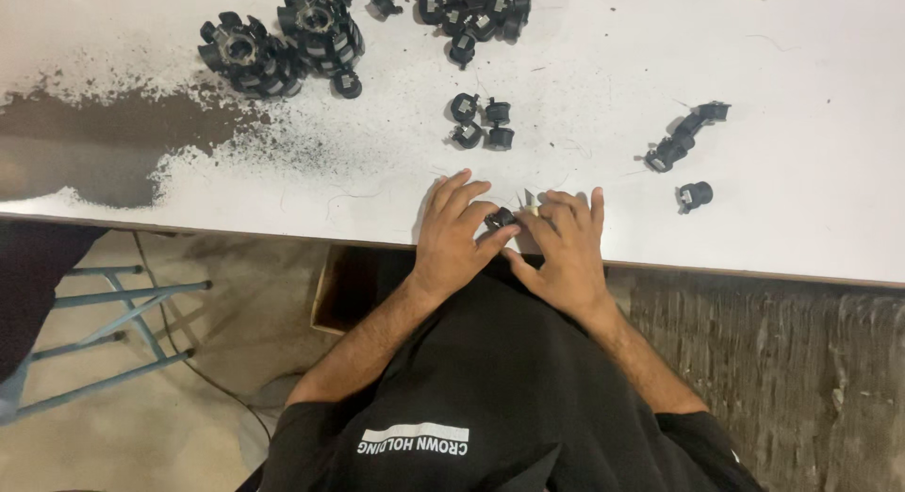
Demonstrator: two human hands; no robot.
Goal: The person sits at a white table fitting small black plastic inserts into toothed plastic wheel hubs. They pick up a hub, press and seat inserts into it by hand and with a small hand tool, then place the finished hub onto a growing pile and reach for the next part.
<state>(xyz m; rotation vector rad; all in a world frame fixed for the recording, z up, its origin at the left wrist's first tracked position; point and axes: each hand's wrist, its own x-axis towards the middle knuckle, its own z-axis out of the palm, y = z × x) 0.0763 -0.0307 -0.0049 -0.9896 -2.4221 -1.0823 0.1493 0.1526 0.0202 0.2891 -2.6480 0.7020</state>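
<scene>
Both my hands rest at the near edge of a white table (801,200). My left hand (454,233) pinches a small black plastic part (500,218) between thumb and fingers. My right hand (564,247) is closed around a small pointed metal tool (529,200) whose tip sticks up just right of the part. The two hands touch each other over the part.
Three small black parts (481,123) lie just beyond my hands. Larger black star-shaped pieces (283,44) and a pile of small parts (476,7) sit at the far side. More parts (683,139) lie to the right. Dark dust (113,134) covers the left. A blue stool frame (104,313) stands below left.
</scene>
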